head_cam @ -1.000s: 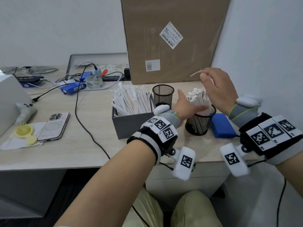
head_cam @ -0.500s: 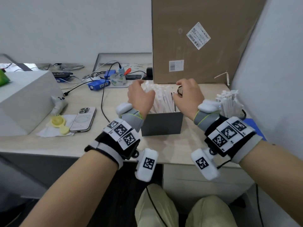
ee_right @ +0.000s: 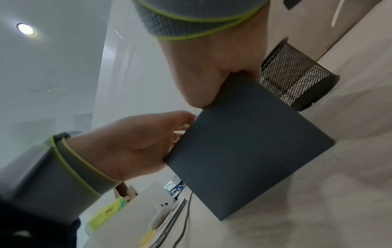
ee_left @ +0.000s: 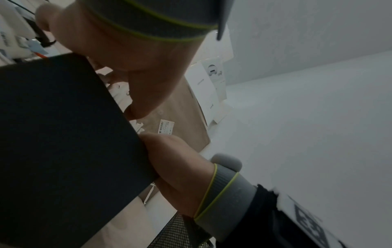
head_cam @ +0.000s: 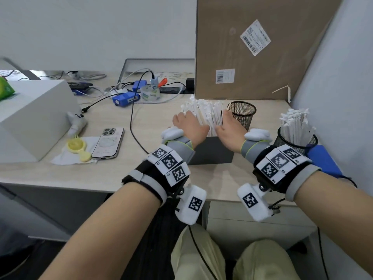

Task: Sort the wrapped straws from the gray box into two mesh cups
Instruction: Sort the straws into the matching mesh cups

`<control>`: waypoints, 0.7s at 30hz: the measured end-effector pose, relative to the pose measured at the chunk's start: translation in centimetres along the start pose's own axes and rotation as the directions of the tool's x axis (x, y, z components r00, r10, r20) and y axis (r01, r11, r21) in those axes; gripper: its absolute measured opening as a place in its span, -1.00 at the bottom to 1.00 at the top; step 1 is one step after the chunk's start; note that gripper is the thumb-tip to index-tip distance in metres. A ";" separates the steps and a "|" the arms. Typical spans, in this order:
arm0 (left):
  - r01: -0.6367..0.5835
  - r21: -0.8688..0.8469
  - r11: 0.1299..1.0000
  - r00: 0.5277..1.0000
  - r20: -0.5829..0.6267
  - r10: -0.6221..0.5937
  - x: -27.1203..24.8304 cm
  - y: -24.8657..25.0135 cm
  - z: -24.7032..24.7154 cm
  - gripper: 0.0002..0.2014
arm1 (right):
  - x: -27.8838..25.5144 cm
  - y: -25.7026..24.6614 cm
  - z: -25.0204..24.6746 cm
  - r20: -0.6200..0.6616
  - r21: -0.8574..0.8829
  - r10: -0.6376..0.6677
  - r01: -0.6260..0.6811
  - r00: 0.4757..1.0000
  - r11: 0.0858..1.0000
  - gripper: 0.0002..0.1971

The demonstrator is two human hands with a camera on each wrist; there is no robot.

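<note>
The gray box (head_cam: 212, 151) stands on the desk in front of me, packed with upright white wrapped straws (head_cam: 203, 111). My left hand (head_cam: 187, 124) lies against the left side of the bundle and my right hand (head_cam: 230, 128) against its right side. Both palms face inward, with fingers fairly straight and partly hidden among the straws. The wrist views show each palm over a near corner of the gray box (ee_right: 244, 151). An empty black mesh cup (head_cam: 242, 114) stands just behind my right hand. A second mesh cup (head_cam: 296, 141), at the right, is full of wrapped straws.
A tall cardboard box (head_cam: 252, 57) leans at the back and a wall closes the right side. A blue pad (head_cam: 323, 163) lies beside the full cup. A phone (head_cam: 108, 143), a black cable (head_cam: 133, 122), a tape roll (head_cam: 150, 93) and a white box (head_cam: 30, 118) occupy the left.
One second ago my right hand held a thin stick up above the full cup. Both hands have since come to the gray box and settled lower on either side of the straws.
</note>
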State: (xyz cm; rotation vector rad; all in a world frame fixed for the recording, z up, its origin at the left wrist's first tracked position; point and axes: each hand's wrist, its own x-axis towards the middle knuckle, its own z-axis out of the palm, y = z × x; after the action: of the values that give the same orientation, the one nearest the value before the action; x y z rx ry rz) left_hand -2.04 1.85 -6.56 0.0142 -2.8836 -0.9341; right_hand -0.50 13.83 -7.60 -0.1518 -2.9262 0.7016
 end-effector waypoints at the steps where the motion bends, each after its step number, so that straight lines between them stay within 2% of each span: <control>1: -0.009 0.019 1.000 1.000 -0.007 0.010 0.3 0.2 0.2 -0.50 | 0.0 0.0 0.0 0.001 -0.010 -0.001 0.001 1.000 1.000 -0.42; 4: -0.049 0.028 0.998 0.998 -0.034 0.050 0.8 1.1 0.4 -0.53 | 0.1 0.2 0.2 0.006 -0.031 -0.006 0.006 1.000 0.999 -0.45; 6: -0.065 -0.026 0.998 0.997 -0.037 0.064 1.1 1.4 0.5 -0.52 | 0.1 0.2 0.2 0.005 -0.037 -0.020 0.020 1.000 0.999 -0.48; 9: -0.055 -0.117 0.992 0.996 -0.082 0.046 1.3 1.1 0.5 -0.45 | 0.0 0.2 0.1 -0.003 -0.064 -0.057 0.057 0.998 0.996 -0.52; 11: -0.055 -0.114 0.992 0.996 -0.074 0.047 1.2 1.1 0.6 -0.43 | 0.1 0.3 0.2 0.015 -0.086 -0.069 0.070 0.997 0.994 -0.53; 15: -0.062 -0.033 0.998 0.997 -0.041 0.060 1.0 1.2 0.7 -0.49 | -0.2 0.2 0.0 0.015 -0.111 -0.088 0.089 0.996 0.990 -0.57; 21: -0.116 -0.083 0.990 0.993 -0.044 0.112 0.8 1.2 0.7 -0.62 | -0.8 -0.2 -0.7 0.067 -0.180 -0.117 0.127 0.991 0.975 -0.44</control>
State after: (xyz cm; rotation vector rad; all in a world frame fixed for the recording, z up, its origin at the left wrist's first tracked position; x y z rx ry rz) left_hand -2.91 3.20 -6.35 -0.1365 -2.7725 -1.0230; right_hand 0.41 13.83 -7.01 0.0309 -3.0186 0.4240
